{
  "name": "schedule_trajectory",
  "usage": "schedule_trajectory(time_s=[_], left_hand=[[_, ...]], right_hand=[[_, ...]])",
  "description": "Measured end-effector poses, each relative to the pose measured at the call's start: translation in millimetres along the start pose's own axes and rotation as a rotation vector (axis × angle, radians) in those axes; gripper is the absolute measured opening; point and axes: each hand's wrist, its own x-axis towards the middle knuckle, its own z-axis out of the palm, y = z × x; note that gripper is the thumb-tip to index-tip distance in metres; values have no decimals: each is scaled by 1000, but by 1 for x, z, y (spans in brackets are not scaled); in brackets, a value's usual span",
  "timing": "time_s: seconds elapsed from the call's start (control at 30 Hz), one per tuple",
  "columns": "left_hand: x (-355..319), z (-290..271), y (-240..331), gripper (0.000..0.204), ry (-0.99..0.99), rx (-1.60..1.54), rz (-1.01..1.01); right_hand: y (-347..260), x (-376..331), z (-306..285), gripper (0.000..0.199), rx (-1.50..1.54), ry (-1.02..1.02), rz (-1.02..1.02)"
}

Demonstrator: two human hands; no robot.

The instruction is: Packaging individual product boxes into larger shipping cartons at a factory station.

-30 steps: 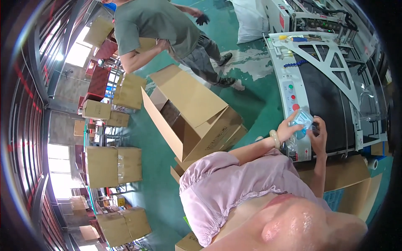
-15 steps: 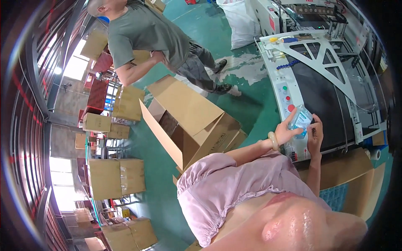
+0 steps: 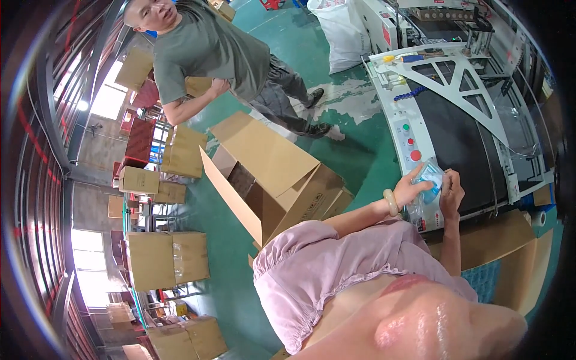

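A small light-blue packet (image 3: pixel 429 173) in clear plastic wrap is held between my two hands, over the near edge of a machine. My left hand (image 3: pixel 407 192), with a pale bangle at its wrist, is closed on the packet's left side, the thumb lying across its front. At the packet's right edge, my right hand (image 3: pixel 452 191) has its fingers curled and pinched against the wrap. Loose clear film (image 3: pixel 415 213) hangs beneath the left hand. Part of the packet is covered by my fingers.
The machine (image 3: pixel 414 129) has a white frame, buttons and a dark belt (image 3: pixel 450 138). An open carton (image 3: pixel 270 156) stands to the left; another carton (image 3: pixel 522 264) with blue contents is at lower right. A person (image 3: pixel 210 60) stands beyond, near a white sack (image 3: pixel 342 36).
Both hands and the packet have lowered slightly, and the packet has tilted. The person beyond has turned toward me and shifted an arm.
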Motion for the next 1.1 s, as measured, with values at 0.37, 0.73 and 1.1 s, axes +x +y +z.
schedule_trajectory(time_s=[0.37,0.73,1.1], left_hand=[[-30,-2,-18,68,-357,293,166],[8,-8,40,67,-398,-232,129],[3,-13,23,38,-449,-237,-273]], right_hand=[[72,36,-48,14,-119,682,121],[17,38,-32,12,426,104,75],[-5,-9,-5,13,452,-174,285]])
